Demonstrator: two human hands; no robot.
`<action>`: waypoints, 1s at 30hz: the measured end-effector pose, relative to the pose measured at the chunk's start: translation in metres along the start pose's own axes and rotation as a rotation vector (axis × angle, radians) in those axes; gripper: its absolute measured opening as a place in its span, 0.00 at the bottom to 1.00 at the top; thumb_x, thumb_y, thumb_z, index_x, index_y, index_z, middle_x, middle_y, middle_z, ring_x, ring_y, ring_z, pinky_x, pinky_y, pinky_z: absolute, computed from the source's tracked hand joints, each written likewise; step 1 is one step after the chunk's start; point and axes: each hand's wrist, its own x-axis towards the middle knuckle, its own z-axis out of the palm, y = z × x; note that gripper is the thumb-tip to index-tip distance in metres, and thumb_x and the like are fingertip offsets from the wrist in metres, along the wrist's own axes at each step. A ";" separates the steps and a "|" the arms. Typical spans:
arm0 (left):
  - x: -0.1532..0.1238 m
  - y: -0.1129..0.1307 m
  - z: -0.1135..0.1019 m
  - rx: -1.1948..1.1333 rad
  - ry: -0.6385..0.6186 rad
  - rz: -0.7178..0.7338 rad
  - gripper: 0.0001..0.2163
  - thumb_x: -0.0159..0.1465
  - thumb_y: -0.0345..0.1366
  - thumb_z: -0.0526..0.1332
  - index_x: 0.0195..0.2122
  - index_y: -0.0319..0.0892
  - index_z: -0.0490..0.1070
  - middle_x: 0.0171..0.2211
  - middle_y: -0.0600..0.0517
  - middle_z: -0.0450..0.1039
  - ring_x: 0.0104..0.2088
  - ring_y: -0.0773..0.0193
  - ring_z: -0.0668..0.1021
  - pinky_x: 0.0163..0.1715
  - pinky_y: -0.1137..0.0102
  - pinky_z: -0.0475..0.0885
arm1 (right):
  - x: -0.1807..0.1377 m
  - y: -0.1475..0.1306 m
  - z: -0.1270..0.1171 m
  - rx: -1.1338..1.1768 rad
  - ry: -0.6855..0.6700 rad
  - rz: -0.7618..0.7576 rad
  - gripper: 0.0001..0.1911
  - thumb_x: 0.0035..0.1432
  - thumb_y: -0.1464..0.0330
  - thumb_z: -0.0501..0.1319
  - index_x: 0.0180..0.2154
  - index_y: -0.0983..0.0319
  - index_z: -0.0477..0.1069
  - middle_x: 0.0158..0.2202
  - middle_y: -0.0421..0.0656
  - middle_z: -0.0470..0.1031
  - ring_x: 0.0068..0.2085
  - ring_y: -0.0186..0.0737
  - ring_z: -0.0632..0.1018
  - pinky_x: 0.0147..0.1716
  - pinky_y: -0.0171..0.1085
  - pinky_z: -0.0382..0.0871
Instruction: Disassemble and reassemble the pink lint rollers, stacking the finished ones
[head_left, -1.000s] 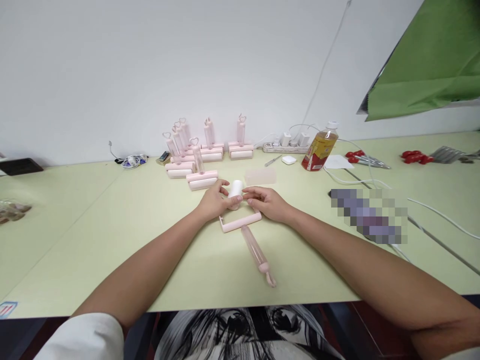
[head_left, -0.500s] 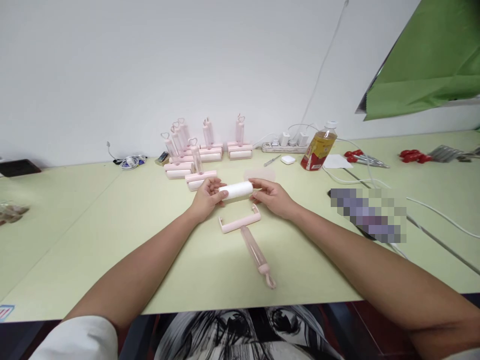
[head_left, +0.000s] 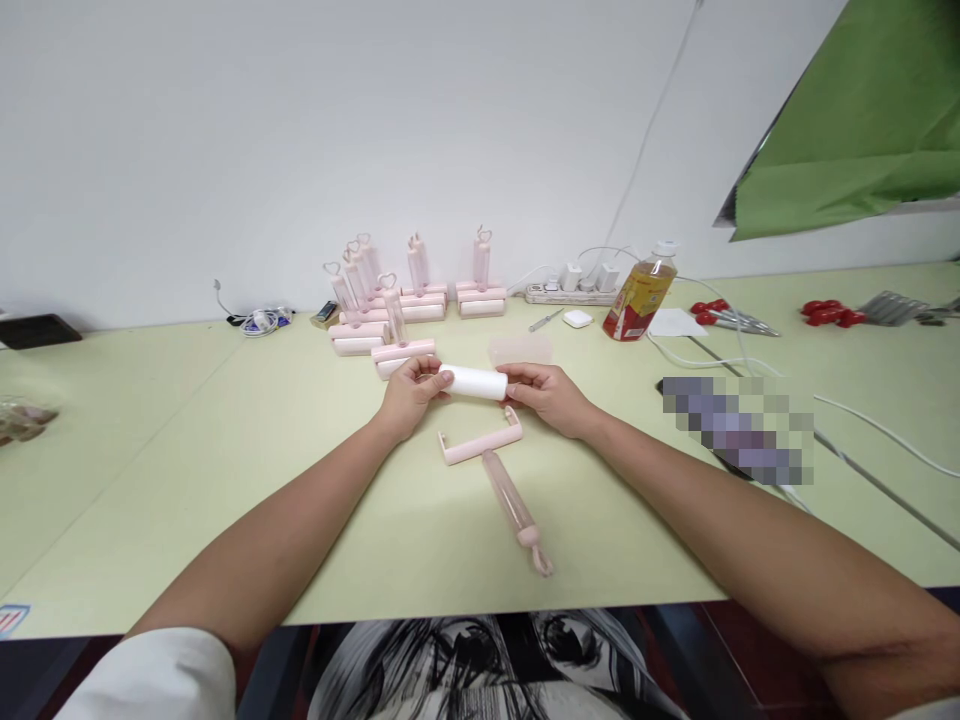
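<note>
Both hands were on the white roll point(head_left: 475, 382), one to each end! The left hand point(head_left: 409, 398) had its end clamped, thumb laid over the near side and fingers curled in behind. Across from it, the right hand point(head_left: 549, 396) pinched the other end between thumb and fingertips. The roll lay crosswise between them, its right end tipped a little toward the body; whether it touched the table point(head_left: 360, 540) below, you couldn't tell.

And just this side of the grip, there was the pink frame point(head_left: 484, 444), flat on the table, its two arms pointing up at the roll! The clear handle point(head_left: 513, 500) ran from it toward the body, finishing in a pink loop point(head_left: 541, 562).

Just beyond the right fingers, a pale cover point(head_left: 520, 349) lay flat. Close behind the left hand stood a pink roller point(head_left: 403, 350), handle up, with more rollers point(head_left: 424, 300) grouped farther back toward the wall. Well out past the right hand came a small white box point(head_left: 577, 319), a screwdriver point(head_left: 546, 320), a power strip point(head_left: 574, 296) and a bottle point(head_left: 639, 297), upright with a white cap!
</note>
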 end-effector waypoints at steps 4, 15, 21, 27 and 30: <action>0.001 0.001 -0.002 0.020 -0.023 -0.016 0.22 0.43 0.44 0.75 0.34 0.39 0.69 0.30 0.56 0.67 0.31 0.68 0.72 0.30 0.70 0.75 | 0.000 -0.002 0.000 -0.001 -0.007 -0.005 0.19 0.45 0.68 0.70 0.43 0.63 0.76 0.38 0.43 0.80 0.34 0.37 0.79 0.40 0.42 0.76; 0.005 -0.003 -0.005 0.102 -0.105 0.090 0.26 0.42 0.41 0.76 0.37 0.42 0.62 0.29 0.59 0.64 0.27 0.72 0.69 0.28 0.74 0.69 | 0.000 -0.007 0.003 -0.069 0.041 -0.066 0.17 0.46 0.68 0.68 0.41 0.65 0.75 0.34 0.43 0.79 0.31 0.38 0.79 0.34 0.40 0.77; 0.002 0.001 -0.005 0.165 -0.180 0.032 0.24 0.44 0.42 0.75 0.36 0.42 0.63 0.27 0.59 0.62 0.25 0.72 0.68 0.25 0.75 0.65 | 0.000 -0.006 0.001 -0.097 0.004 -0.072 0.16 0.44 0.69 0.67 0.39 0.64 0.75 0.33 0.42 0.79 0.30 0.38 0.79 0.33 0.39 0.76; 0.000 0.002 -0.006 0.198 -0.192 -0.028 0.23 0.45 0.43 0.74 0.34 0.41 0.64 0.25 0.60 0.62 0.23 0.72 0.67 0.23 0.75 0.65 | -0.002 -0.005 0.001 -0.146 -0.008 -0.100 0.15 0.45 0.69 0.65 0.39 0.64 0.74 0.33 0.42 0.79 0.28 0.36 0.78 0.31 0.36 0.74; 0.001 0.001 -0.006 0.194 -0.195 -0.029 0.22 0.45 0.43 0.74 0.34 0.41 0.66 0.25 0.60 0.62 0.22 0.73 0.69 0.22 0.74 0.66 | -0.001 -0.004 0.002 -0.166 0.013 -0.096 0.15 0.46 0.70 0.64 0.39 0.63 0.74 0.33 0.41 0.79 0.29 0.37 0.78 0.32 0.37 0.75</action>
